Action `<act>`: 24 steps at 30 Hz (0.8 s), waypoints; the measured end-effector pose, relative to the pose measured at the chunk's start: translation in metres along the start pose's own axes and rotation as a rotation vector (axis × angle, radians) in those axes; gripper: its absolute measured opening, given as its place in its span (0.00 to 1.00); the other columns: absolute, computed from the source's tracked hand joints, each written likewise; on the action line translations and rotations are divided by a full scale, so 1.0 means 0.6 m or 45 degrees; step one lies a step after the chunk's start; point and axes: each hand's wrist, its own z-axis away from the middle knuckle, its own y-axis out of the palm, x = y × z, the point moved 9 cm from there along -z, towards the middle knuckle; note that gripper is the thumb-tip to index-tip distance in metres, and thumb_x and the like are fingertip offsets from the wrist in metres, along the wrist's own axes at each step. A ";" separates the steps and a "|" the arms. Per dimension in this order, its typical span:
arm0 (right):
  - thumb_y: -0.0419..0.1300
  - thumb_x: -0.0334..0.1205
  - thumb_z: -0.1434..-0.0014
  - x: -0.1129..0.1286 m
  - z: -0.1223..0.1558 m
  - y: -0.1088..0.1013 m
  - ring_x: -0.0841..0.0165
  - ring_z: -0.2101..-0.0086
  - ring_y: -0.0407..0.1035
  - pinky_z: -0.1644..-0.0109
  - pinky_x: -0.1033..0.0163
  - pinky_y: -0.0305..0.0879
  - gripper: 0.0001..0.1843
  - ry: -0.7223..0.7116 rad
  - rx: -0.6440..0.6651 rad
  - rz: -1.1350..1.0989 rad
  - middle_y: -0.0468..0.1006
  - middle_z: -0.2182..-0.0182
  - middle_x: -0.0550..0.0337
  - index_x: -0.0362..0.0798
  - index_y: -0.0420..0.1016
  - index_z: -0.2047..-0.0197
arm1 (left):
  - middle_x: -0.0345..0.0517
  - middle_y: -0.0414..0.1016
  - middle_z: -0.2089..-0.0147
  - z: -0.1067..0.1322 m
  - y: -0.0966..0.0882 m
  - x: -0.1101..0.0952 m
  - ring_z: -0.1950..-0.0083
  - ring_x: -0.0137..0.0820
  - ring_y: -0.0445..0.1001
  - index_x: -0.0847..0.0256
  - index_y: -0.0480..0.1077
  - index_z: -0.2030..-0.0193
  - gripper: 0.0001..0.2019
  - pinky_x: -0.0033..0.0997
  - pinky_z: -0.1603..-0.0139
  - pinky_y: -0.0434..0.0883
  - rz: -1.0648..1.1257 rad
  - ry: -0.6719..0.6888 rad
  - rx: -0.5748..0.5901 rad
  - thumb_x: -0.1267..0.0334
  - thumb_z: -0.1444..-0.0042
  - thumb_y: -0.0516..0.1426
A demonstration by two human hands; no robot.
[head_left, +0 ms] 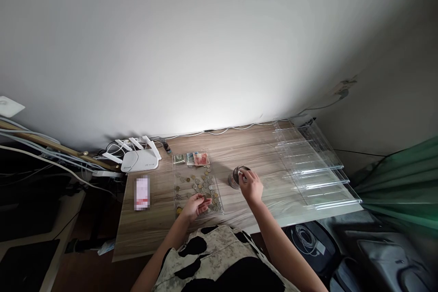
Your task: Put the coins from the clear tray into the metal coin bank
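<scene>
My left hand (196, 206) is cupped, palm up, over the near part of a clear plastic tray (219, 191). Coins seem to rest in its curled fingers, though the fingers partly hide them. Scattered coins (205, 185), silver and brass-coloured, lie in the tray. Along its far edge are several banknotes (201, 159), one red, others greenish. My right hand (252, 187) is pinched closed at the mouth of a round dark can (234, 180), standing right of the tray. What its fingertips hold is too small to make out.
A white router (143, 160) with raised antennas stands at the back left, with a small dark bottle (166, 147) nearby. A blurred pink-white packet (141, 193) lies in front. Clear stacked plastic covers (321, 182) occupy the table's right end. A white cable (219, 132) runs along the wall.
</scene>
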 end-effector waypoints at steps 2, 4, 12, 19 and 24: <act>0.49 0.41 0.38 0.042 0.019 0.027 0.65 0.62 0.69 0.59 0.64 0.62 0.16 -0.077 0.163 -0.160 0.78 0.63 0.53 0.48 0.77 0.57 | 0.53 0.79 0.62 -0.001 0.000 0.002 0.58 0.35 0.79 0.62 0.65 0.68 0.07 0.24 0.67 0.72 -0.020 -0.018 -0.017 0.68 0.47 0.61; 0.52 0.42 0.40 0.087 0.051 0.073 0.67 0.66 0.70 0.62 0.65 0.62 0.14 -0.130 0.436 -0.295 0.79 0.65 0.56 0.49 0.78 0.58 | 0.52 0.79 0.64 -0.004 0.003 0.004 0.61 0.34 0.79 0.62 0.64 0.68 0.07 0.23 0.70 0.71 -0.053 -0.029 -0.027 0.67 0.47 0.61; 0.57 0.35 0.48 0.127 0.122 0.154 0.70 0.72 0.68 0.69 0.68 0.57 0.07 -0.004 0.795 -0.360 0.78 0.73 0.61 0.49 0.78 0.68 | 0.50 0.77 0.68 -0.002 0.017 0.007 0.66 0.33 0.78 0.63 0.66 0.67 0.05 0.26 0.70 0.70 -0.081 -0.032 0.043 0.65 0.43 0.57; 0.51 0.42 0.40 0.033 0.037 0.031 0.66 0.64 0.70 0.63 0.66 0.61 0.14 0.065 0.146 -0.164 0.79 0.64 0.56 0.49 0.77 0.63 | 0.51 0.78 0.58 -0.002 0.003 -0.002 0.56 0.34 0.77 0.62 0.68 0.63 0.08 0.28 0.60 0.72 0.027 -0.019 0.043 0.76 0.47 0.54; 0.52 0.40 0.42 -0.038 0.011 -0.010 0.65 0.64 0.69 0.65 0.65 0.58 0.12 0.162 -0.038 0.061 0.79 0.67 0.56 0.48 0.77 0.63 | 0.53 0.78 0.56 -0.006 -0.001 -0.007 0.54 0.35 0.77 0.62 0.67 0.58 0.09 0.29 0.58 0.72 0.011 0.011 0.025 0.75 0.46 0.54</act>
